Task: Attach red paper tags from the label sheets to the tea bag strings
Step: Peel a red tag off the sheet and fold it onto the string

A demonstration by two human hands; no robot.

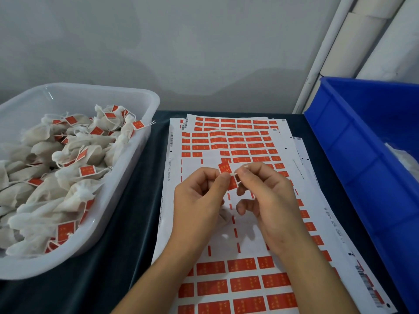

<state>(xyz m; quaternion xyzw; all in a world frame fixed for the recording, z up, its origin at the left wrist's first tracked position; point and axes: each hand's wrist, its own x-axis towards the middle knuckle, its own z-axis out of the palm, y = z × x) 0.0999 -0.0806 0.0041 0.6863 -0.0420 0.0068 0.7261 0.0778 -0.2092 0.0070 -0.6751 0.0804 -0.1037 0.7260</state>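
Note:
Both my hands hover over the top label sheet point(226, 234), a white sheet with rows of red tags and a bare patch in its middle. My left hand point(199, 198) pinches a small red paper tag point(224, 167) between thumb and forefinger. My right hand point(267, 196) pinches the tag's lower edge, where a short white string shows between my fingertips. A bit of white tea bag point(223, 215) shows below my left palm, mostly hidden. More label sheets point(238, 125) lie fanned out beneath.
A translucent white tub point(127, 177) at the left holds several tea bags with red tags. A blue plastic crate point(362, 155) stands at the right with something white inside. White tubes lean against the wall at the back right. A dark cloth covers the table.

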